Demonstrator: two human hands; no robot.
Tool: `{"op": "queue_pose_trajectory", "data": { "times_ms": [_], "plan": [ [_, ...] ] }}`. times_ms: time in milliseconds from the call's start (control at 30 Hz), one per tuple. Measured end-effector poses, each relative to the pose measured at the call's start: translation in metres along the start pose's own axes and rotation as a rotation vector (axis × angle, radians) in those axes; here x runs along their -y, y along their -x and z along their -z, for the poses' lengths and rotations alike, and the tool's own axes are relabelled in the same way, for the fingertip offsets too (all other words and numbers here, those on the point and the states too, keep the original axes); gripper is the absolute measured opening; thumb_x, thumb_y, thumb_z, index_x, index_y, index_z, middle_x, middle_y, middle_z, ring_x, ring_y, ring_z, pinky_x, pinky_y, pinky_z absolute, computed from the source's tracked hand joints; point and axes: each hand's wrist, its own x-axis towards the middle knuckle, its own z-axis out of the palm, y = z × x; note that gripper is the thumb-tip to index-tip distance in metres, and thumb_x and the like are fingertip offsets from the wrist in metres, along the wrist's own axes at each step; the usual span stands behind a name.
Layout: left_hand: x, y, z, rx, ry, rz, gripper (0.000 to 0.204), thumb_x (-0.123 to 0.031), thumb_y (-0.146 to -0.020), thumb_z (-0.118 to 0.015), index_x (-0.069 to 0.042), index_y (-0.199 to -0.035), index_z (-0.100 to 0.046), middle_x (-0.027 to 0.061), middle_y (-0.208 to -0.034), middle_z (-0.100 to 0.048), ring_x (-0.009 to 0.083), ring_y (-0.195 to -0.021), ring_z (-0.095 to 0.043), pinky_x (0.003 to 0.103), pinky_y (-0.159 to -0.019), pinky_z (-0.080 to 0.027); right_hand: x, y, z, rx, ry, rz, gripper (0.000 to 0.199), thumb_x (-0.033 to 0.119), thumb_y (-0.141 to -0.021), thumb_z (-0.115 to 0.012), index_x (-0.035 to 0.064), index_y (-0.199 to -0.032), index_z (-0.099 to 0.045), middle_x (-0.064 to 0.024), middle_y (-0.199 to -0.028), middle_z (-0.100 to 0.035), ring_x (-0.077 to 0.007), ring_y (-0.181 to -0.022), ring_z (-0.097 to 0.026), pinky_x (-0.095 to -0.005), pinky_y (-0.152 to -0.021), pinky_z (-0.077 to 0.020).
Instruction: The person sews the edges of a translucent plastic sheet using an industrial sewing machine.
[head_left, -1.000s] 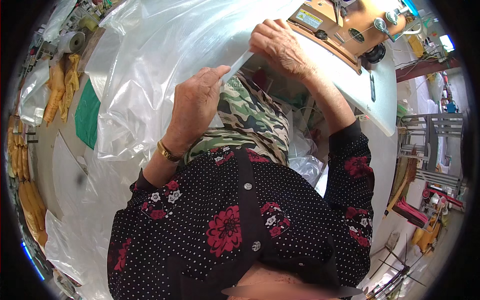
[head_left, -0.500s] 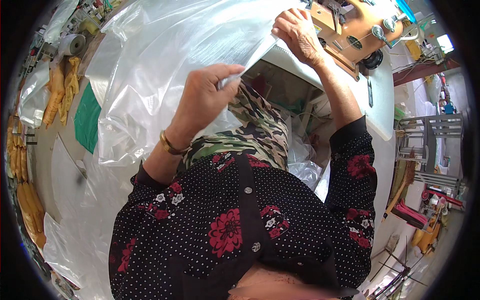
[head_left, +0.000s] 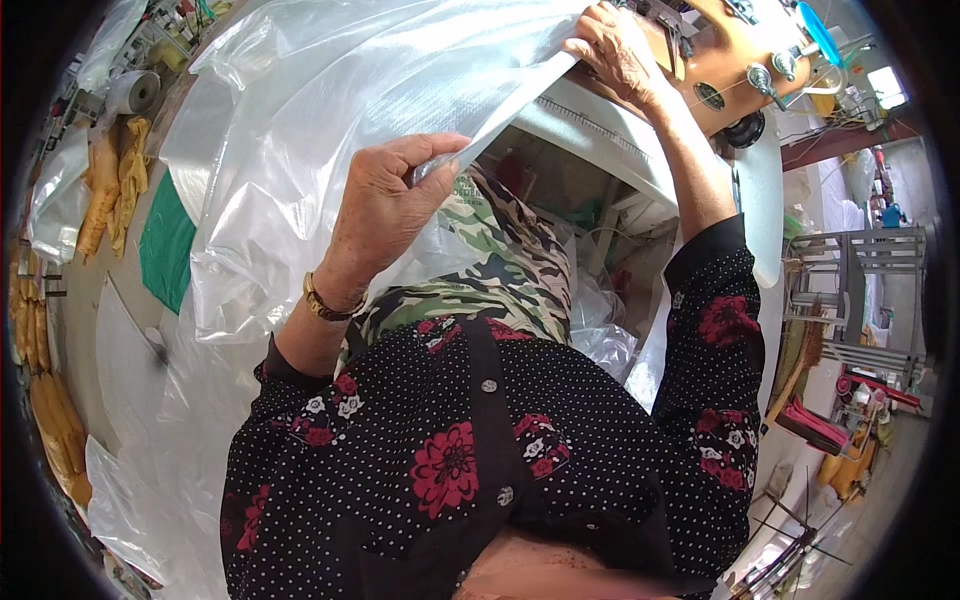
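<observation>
A large sheet of clear plastic (head_left: 330, 100) spreads over the table and hangs down on my left. My left hand (head_left: 395, 200), with a gold watch at the wrist, pinches the folded edge of this sheet between thumb and fingers. Farther off, my right hand (head_left: 612, 52) grips the same edge close beside a tan sewing machine (head_left: 715, 55). Between the two hands the edge runs taut on a slant. My right fingertips are partly cut off from sight by the hand itself; the needle area is hidden.
The white table edge (head_left: 600, 140) lies below my right forearm. To the left are a green cloth (head_left: 165, 240), a white roll (head_left: 135, 92) and yellow bundles (head_left: 60, 430). A grey metal rack (head_left: 855, 280) and a broom (head_left: 800, 365) stand on the right.
My left hand has moved a little left and nearer to me, while my right hand has shifted slightly right and farther away. The plastic edge between them is stretched longer.
</observation>
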Motion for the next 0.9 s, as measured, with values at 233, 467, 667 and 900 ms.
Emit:
{"op": "queue_pose_trajectory", "data": {
  "times_ms": [233, 467, 667, 900],
  "plan": [
    [0.01, 0.001, -0.003, 0.002, 0.032, 0.003, 0.024, -0.006, -0.09, -0.064, 0.001, -0.113, -0.069, 0.0044, -0.092, -0.07, 0.0047, -0.077, -0.058, 0.019, -0.067, -0.047, -0.003, -0.005, 0.008, 0.02, 0.093, -0.089, 0.038, 0.041, -0.087, -0.063, 0.004, -0.082, -0.058, -0.0175, -0.093, -0.054, -0.0362, -0.091, -0.051, -0.0469, -0.081, -0.0388],
    [0.018, 0.003, -0.01, -0.028, 0.003, -0.12, 0.026, -0.001, -0.088, -0.06, 0.002, -0.112, -0.068, 0.0087, -0.089, -0.07, 0.0089, -0.066, -0.055, 0.025, -0.058, -0.045, -0.002, -0.01, 0.013, 0.04, 0.125, -0.039, 0.036, 0.041, -0.085, -0.065, 0.0051, -0.082, -0.058, -0.0155, -0.092, -0.055, -0.0329, -0.09, -0.051, -0.044, -0.084, -0.0377],
    [0.02, 0.003, -0.036, 0.189, -0.115, -0.225, 0.027, 0.001, -0.085, -0.06, 0.003, -0.111, -0.066, 0.0137, -0.075, -0.059, 0.0162, -0.063, -0.055, 0.03, -0.059, -0.044, 0.007, -0.015, 0.012, -0.077, -0.003, -0.184, 0.034, 0.029, -0.074, -0.078, 0.0066, -0.085, -0.054, -0.0151, -0.082, -0.053, -0.0344, -0.08, -0.052, -0.0454, -0.07, -0.0422],
    [0.046, -0.005, -0.069, 0.28, -0.211, -0.419, 0.03, -0.001, -0.083, -0.06, 0.002, -0.113, -0.063, 0.0175, -0.077, -0.057, 0.0325, -0.067, -0.06, 0.039, -0.06, -0.046, -0.02, 0.017, -0.044, -0.736, -0.001, 0.038, 0.035, 0.031, -0.07, -0.081, 0.0059, -0.09, -0.066, -0.0198, -0.09, -0.066, -0.0338, -0.081, -0.061, -0.0443, -0.078, -0.0467]
  ]
}}
